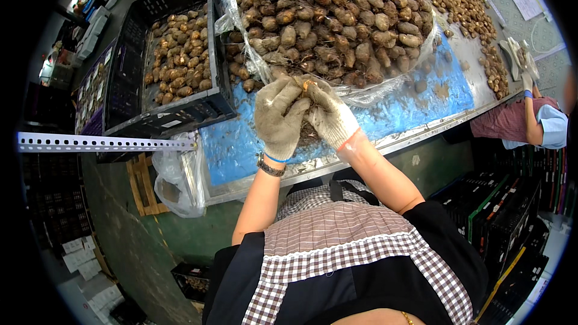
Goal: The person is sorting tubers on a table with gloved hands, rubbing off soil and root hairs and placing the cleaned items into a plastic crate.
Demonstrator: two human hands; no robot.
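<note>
Both my hands wear dirty white knit gloves and meet over the near edge of the worktable. Between their fingertips they pinch a small hairy taro point(309, 85), mostly covered, with an orange spot showing. My left hand point(277, 117) curls its fingers in from the left, and my right hand point(331, 114) closes on it from the right. Just beyond them rises a big heap of brown, fibrous taros point(343, 24) in a clear plastic bag point(245, 42). Under my hands lies a soiled blue sheet point(232, 150).
A black crate point(171, 121) partly filled with taros stands at the left. More taros point(454, 3) spread over the metal table at the far right, where a co-worker's gloved hand point(528, 71) is. A perforated metal bar point(108, 142) juts toward the table's left corner. Black crates point(494, 204) stack at right.
</note>
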